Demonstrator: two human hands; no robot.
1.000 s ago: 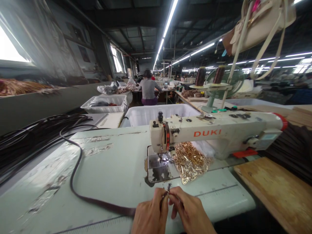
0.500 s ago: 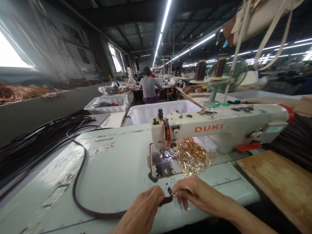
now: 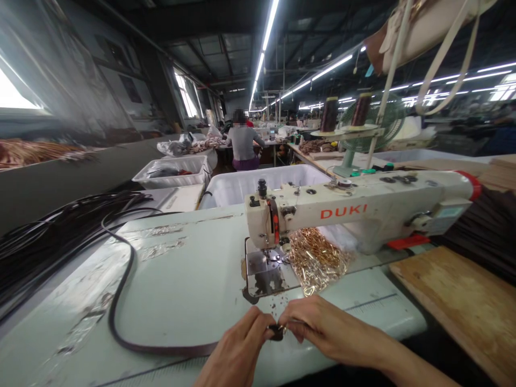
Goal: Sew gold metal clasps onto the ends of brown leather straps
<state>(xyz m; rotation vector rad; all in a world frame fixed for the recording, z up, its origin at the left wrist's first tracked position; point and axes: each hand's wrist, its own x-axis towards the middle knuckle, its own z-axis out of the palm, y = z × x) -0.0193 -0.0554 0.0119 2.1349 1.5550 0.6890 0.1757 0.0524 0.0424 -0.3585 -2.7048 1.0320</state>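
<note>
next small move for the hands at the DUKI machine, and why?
Probably: left hand eases the dark strap snug against the small shiny piece while the right hand steadies it. The strap runs into the left hand, a short dark section shows beside the shiny piece, and no strap lies on the needle plate. Fingers hide the exact fit.

The off-white sewing machine [image 3: 387,201] bears red lettering [image 3: 344,211], the worktop [image 3: 193,269] around it is pale mint with dark ruler ticks [image 3: 373,302], the strap [image 3: 161,350] to its left dark brown, and the metal fittings [image 3: 318,255] beneath it gold.
</note>
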